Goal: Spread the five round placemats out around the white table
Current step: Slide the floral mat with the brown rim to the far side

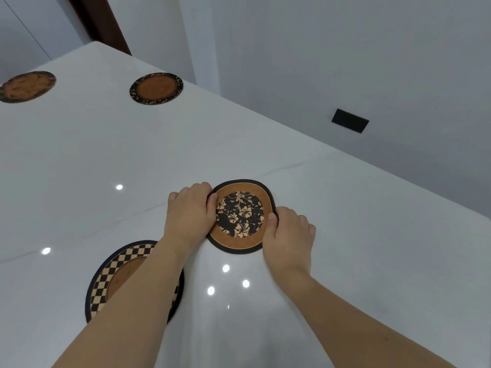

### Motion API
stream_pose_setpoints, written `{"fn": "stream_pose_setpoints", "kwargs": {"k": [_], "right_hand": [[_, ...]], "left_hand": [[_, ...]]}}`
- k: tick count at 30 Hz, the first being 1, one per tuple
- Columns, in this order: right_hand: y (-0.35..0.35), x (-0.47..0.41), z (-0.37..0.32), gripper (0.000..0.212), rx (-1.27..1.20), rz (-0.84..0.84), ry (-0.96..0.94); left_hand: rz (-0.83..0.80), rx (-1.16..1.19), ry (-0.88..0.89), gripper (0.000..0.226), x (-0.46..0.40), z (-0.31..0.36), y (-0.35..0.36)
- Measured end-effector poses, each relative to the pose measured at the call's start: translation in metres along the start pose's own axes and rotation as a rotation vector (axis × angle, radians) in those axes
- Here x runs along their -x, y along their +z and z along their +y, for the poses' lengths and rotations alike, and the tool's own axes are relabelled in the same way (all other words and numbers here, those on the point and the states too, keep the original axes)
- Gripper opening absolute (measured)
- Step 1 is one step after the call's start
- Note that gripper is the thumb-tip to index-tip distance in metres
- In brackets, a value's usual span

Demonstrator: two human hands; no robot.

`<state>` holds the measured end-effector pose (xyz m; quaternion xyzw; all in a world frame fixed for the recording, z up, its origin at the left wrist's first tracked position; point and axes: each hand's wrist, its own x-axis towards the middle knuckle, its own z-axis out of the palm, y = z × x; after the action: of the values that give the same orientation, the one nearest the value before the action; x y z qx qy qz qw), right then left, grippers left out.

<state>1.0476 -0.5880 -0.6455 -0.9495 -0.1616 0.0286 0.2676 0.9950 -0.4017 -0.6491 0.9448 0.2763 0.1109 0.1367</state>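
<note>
A round placemat with a black floral centre and a brown ring (240,215) lies on the white table (372,248) near its right edge. My left hand (190,212) grips its left rim and my right hand (289,232) grips its right rim. A checkered placemat (119,269) lies closer to me on the left, partly hidden under my left forearm. Two more round mats sit far off: one with a black patterned border (156,88) and a brown one (26,86) cut by the left frame edge.
The table's right edge runs diagonally from the far corner (98,43) to the right side of the frame. Beyond it are a grey floor and wall, with a black rectangular plate (350,120). Ceiling lights glare on the glossy tabletop.
</note>
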Motion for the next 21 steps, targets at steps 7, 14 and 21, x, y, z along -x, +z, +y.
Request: {"fn": "stream_pose_setpoints", "kwargs": {"k": [7, 14, 21], "right_hand": [[-0.033, -0.032, 0.024, 0.023, -0.315, -0.102, 0.09], [-0.105, -0.122, 0.115, 0.024, -0.102, -0.098, 0.03], [-0.108, -0.17, 0.188, 0.036, 0.215, -0.068, -0.186]], "left_hand": [[-0.072, 0.094, -0.177, 0.022, -0.017, 0.041, -0.005], [-0.157, 0.137, -0.172, 0.027, -0.058, 0.163, 0.026], [0.059, -0.063, -0.247, 0.023, -0.062, 0.24, 0.088]]}}
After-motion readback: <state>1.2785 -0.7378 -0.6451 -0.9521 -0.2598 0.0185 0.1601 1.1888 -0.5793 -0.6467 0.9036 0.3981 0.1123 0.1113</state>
